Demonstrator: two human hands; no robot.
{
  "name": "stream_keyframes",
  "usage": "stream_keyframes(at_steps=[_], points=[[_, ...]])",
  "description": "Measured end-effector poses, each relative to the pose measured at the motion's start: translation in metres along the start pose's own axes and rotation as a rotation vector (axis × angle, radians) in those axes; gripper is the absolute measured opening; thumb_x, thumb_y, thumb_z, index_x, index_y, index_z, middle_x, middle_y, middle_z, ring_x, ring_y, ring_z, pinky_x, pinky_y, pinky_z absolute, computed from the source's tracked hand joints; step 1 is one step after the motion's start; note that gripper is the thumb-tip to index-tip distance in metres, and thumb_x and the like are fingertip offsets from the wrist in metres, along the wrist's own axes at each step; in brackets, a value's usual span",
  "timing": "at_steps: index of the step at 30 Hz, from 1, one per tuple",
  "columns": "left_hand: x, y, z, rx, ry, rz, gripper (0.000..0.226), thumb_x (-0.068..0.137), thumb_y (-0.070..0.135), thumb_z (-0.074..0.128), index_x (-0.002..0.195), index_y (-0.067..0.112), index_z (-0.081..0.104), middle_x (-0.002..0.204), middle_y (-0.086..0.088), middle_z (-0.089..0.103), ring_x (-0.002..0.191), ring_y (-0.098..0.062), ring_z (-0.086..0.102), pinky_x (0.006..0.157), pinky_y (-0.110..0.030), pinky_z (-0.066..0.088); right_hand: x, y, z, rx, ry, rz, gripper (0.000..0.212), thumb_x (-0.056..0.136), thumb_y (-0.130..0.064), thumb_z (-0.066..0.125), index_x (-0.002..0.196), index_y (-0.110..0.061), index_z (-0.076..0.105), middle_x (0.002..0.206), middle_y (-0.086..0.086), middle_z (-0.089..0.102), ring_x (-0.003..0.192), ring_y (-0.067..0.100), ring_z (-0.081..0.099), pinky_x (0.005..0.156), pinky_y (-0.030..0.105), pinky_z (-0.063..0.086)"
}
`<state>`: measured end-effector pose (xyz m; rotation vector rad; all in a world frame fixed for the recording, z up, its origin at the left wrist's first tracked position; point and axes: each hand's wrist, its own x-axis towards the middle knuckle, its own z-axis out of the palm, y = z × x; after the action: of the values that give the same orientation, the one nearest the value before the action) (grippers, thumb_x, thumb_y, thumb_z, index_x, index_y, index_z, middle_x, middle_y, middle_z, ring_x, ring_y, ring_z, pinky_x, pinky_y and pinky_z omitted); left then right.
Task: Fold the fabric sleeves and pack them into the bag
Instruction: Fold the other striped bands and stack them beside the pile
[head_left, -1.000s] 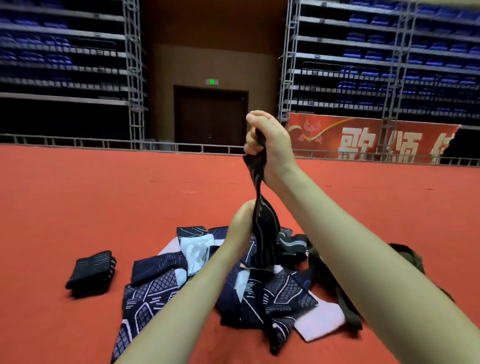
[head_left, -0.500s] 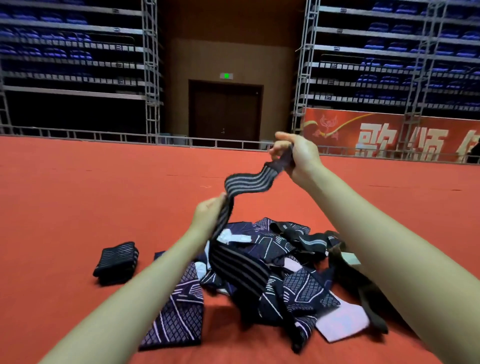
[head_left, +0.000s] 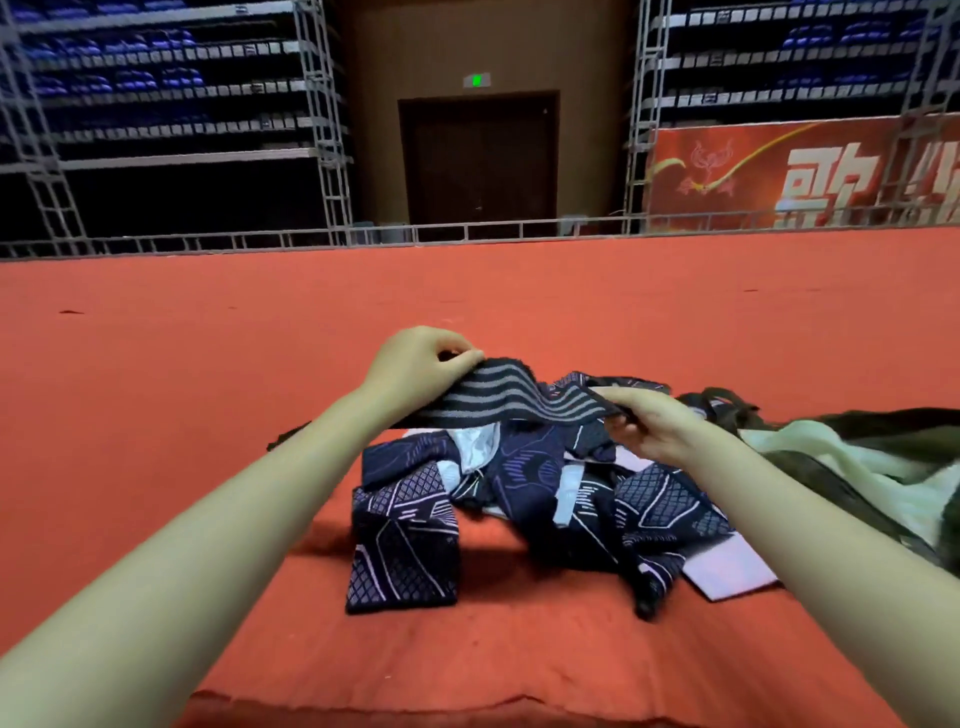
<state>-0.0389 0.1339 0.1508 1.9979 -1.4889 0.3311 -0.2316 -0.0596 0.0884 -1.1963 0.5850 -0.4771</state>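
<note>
We hold a striped sleeve (head_left: 511, 402) level between our left hand (head_left: 415, 364) and right hand (head_left: 649, 421), above a pile of sleeves (head_left: 545, 488) on the carpet (head_left: 208, 364). The bag (head_left: 857, 467) lies right of the pile. Behind stand a railing (head_left: 311, 239) and a door (head_left: 480, 161).

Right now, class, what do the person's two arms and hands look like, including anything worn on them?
Both forearms are bare up to the frame edge: no sleeves, gloves, watch, rings or bracelets show. The left hand and right hand are bare too, with short unpainted nails.
</note>
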Motion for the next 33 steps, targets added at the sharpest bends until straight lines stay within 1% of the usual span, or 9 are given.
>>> stream_keyframes(at_steps=[3, 8, 11, 14, 17, 22, 25, 27, 33], points=[[-0.020, -0.003, 0.048, 0.091, -0.183, -0.012, 0.023, 0.092, 0.042, 0.053, 0.101, 0.028, 0.071, 0.104, 0.006, 0.071, 0.098, -0.019, 0.062, 0.079, -0.033, 0.048, 0.000, 0.033, -0.043, 0.108, 0.187, 0.084, 0.013, 0.093, -0.006, 0.052, 0.082, -0.010, 0.057, 0.055, -0.004, 0.041, 0.030, 0.001, 0.032, 0.025, 0.009, 0.019], [-0.053, -0.001, 0.139, 0.130, -0.497, -0.048, 0.043, 0.094, 0.043, 0.046, 0.135, 0.031, 0.045, 0.125, -0.003, 0.052, 0.120, -0.023, 0.049, 0.098, -0.038, 0.042, -0.019, 0.076, -0.115, 0.153, 0.621, 0.016, 0.021, 0.088, 0.000, 0.055, 0.070, -0.009, 0.052, 0.039, -0.004, 0.049, 0.026, 0.000, 0.034, 0.025, 0.010, 0.019], [-0.071, 0.004, 0.180, 0.242, -0.476, -0.036, 0.049, 0.096, 0.044, 0.040, 0.142, 0.030, 0.035, 0.121, -0.005, 0.046, 0.118, -0.026, 0.046, 0.098, -0.039, 0.038, -0.030, 0.093, -0.135, 0.244, 0.748, -0.072, 0.023, 0.089, -0.001, 0.059, 0.069, -0.011, 0.053, 0.038, -0.004, 0.053, 0.028, 0.002, 0.042, 0.028, 0.011, 0.025], [-0.082, 0.000, 0.201, 0.216, -0.299, -0.048, 0.049, 0.095, 0.047, 0.038, 0.140, 0.029, 0.041, 0.112, -0.004, 0.048, 0.108, -0.026, 0.047, 0.092, -0.040, 0.038, -0.033, 0.097, -0.126, 0.231, 0.738, -0.210, 0.008, 0.086, -0.017, 0.067, 0.080, -0.015, 0.061, 0.053, -0.008, 0.064, 0.044, 0.006, 0.056, 0.037, 0.015, 0.036], [-0.093, -0.010, 0.212, 0.108, -0.144, -0.046, 0.061, 0.087, 0.056, 0.026, 0.135, 0.028, 0.050, 0.105, -0.002, 0.051, 0.100, -0.024, 0.049, 0.090, -0.039, 0.040, -0.031, 0.103, -0.117, 0.247, 0.772, -0.312, 0.022, 0.081, -0.023, 0.075, 0.097, -0.015, 0.061, 0.078, 0.001, 0.067, 0.064, 0.014, 0.060, 0.042, 0.019, 0.042], [-0.101, -0.013, 0.213, -0.153, 0.042, -0.026, 0.051, 0.087, 0.053, 0.040, 0.121, 0.024, 0.063, 0.106, 0.004, 0.053, 0.101, -0.017, 0.050, 0.094, -0.034, 0.041, -0.037, 0.125, -0.095, -0.312, 0.844, -0.476, 0.027, 0.084, -0.018, 0.071, 0.071, -0.018, 0.048, 0.069, -0.001, 0.057, 0.068, 0.015, 0.052, 0.060, 0.026, 0.043], [-0.102, -0.013, 0.211, -0.180, 0.072, -0.026, 0.044, 0.087, 0.050, 0.044, 0.114, 0.023, 0.066, 0.106, 0.006, 0.055, 0.102, -0.015, 0.051, 0.093, -0.035, 0.043, -0.036, 0.135, -0.079, -0.655, 0.827, -0.532, 0.009, 0.091, -0.014, 0.060, 0.085, -0.008, 0.061, 0.082, 0.009, 0.064, 0.080, 0.025, 0.058, 0.076, 0.035, 0.042], [-0.103, -0.013, 0.211, -0.151, 0.047, -0.029, 0.042, 0.087, 0.049, 0.044, 0.113, 0.024, 0.066, 0.105, 0.008, 0.055, 0.102, -0.015, 0.051, 0.092, -0.036, 0.043, -0.033, 0.131, -0.070, -0.719, 0.808, -0.618, 0.019, 0.092, -0.011, 0.055, 0.104, 0.000, 0.065, 0.100, 0.013, 0.066, 0.097, 0.028, 0.058, 0.085, 0.027, 0.038], [-0.105, -0.012, 0.211, -0.136, 0.029, -0.044, 0.039, 0.086, 0.044, 0.046, 0.114, 0.024, 0.065, 0.105, 0.007, 0.055, 0.100, -0.016, 0.051, 0.090, -0.038, 0.044, -0.017, 0.119, -0.041, -1.017, 0.494, -0.830, 0.034, 0.088, -0.024, 0.051, 0.117, -0.019, 0.068, 0.106, -0.001, 0.061, 0.103, 0.015, 0.052, 0.094, 0.025, 0.038]])
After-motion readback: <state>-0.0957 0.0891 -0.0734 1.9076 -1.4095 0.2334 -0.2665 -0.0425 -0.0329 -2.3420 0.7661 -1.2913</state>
